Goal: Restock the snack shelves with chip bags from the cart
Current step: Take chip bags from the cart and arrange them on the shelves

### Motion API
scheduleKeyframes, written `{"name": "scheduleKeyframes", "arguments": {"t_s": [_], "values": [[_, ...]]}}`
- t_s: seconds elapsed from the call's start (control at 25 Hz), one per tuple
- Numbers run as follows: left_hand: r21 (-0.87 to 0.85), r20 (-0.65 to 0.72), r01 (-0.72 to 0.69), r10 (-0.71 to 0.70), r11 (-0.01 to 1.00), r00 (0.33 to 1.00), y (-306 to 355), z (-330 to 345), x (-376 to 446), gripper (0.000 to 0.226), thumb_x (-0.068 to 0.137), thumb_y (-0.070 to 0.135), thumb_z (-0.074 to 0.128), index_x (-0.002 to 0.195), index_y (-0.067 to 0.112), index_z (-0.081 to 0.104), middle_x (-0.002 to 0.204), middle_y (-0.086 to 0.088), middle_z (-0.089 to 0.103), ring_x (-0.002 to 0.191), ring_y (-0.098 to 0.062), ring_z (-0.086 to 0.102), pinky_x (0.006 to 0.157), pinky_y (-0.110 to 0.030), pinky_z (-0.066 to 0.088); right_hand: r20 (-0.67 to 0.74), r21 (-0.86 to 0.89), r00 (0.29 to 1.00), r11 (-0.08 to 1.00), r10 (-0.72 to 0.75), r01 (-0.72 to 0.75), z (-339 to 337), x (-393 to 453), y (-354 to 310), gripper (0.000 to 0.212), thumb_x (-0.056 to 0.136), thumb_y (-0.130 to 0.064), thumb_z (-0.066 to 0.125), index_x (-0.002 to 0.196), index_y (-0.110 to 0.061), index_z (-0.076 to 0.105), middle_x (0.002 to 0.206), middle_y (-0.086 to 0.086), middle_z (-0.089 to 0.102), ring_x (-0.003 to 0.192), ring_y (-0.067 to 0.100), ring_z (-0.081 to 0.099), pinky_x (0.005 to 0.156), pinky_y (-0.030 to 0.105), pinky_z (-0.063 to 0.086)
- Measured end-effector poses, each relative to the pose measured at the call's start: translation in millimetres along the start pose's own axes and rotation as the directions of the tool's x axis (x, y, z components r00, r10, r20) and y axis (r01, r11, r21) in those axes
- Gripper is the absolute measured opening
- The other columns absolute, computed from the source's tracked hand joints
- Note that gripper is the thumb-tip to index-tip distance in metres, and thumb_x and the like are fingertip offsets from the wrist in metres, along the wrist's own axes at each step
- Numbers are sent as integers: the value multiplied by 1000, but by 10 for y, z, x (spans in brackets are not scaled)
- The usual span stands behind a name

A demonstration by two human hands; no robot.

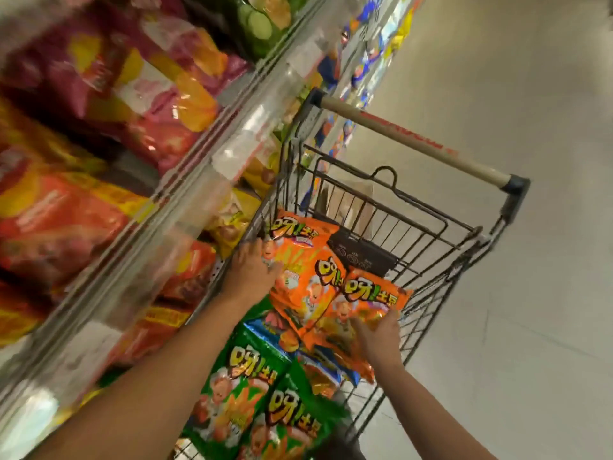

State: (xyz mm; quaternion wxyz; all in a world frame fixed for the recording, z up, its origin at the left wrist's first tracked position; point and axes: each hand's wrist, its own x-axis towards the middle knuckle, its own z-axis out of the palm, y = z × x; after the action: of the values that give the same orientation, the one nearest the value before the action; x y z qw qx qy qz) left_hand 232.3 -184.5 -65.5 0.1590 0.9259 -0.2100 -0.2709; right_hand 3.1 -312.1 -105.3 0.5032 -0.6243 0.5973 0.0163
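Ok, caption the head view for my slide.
Both hands, left and right, gather orange chip bags from the cart.

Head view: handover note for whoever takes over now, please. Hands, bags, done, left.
Left hand: fingers on the left edge of the orange chip bags in the black wire cart.
Right hand: gripping the same orange bags at their lower right corner.
Green chip bags lie in the cart nearer the camera.
Done: nothing from this handful shelved.
Left: lift the orange bags to the snack shelves, then the green ones.

- Shelf edge (199, 180) runs just beside the cart (431, 260) on the left.
- Bare floor (547, 327) lies right.
- Cart handle (411, 141) bars the far end.
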Motion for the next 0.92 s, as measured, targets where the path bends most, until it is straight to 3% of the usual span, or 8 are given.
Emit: {"name": "scheduleKeyframes", "arguments": {"t_s": [0.2,0.36,0.48,0.56,0.68,0.8,0.92], "values": [[194,51,89,-101,977,994,138,228,563,87,99,49,53,161,8,8,167,-15,19,152,-30,22,120,-41,22,72,261,943,907,323,-331,149,618,130,92,72,-31,90,148,-18,40,138,17,57,124,38,57,101,50,50],[270,78,205,-233,941,969,181,307,677,111,85,60,68,161,9,5,166,-14,21,150,-31,28,119,-45,27,105,328,889,829,445,-453,214,757,234,87,69,-38,91,142,-21,46,129,14,60,114,36,63,89,43,55],[169,182,201,-231,965,956,197,275,701,103,75,59,79,154,12,34,159,-15,37,142,-34,40,113,-48,38,138,375,897,816,419,-439,199,798,225,70,71,-36,90,131,-25,57,114,6,71,98,29,71,74,40,61],[64,177,160,-169,985,970,191,247,654,89,75,52,82,146,14,46,152,-16,44,136,-36,45,109,-49,42,126,376,908,828,399,-416,173,752,194,64,73,-33,89,128,-26,57,113,5,73,97,29,72,84,50,61],[22,208,136,-138,990,968,159,202,476,88,77,48,82,148,14,42,154,-13,40,138,-33,41,110,-45,41,139,381,934,852,330,-358,109,564,133,70,73,-33,89,132,-26,52,116,4,72,100,30,72,88,57,59],[-114,300,190,-148,975,942,73,202,179,87,77,49,82,146,17,39,146,-6,52,125,-24,55,101,-41,48,170,386,960,882,222,-272,32,304,30,67,73,-33,88,129,-29,50,116,-1,71,100,27,72,86,55,60],[-170,209,187,-150,967,966,-44,110,-306,90,74,58,79,145,22,37,142,-3,55,109,-14,53,86,-34,46,206,397,975,904,80,-158,-88,-5,-3,55,78,-27,86,120,-33,52,113,-3,72,101,26,73,85,55,60]]}}
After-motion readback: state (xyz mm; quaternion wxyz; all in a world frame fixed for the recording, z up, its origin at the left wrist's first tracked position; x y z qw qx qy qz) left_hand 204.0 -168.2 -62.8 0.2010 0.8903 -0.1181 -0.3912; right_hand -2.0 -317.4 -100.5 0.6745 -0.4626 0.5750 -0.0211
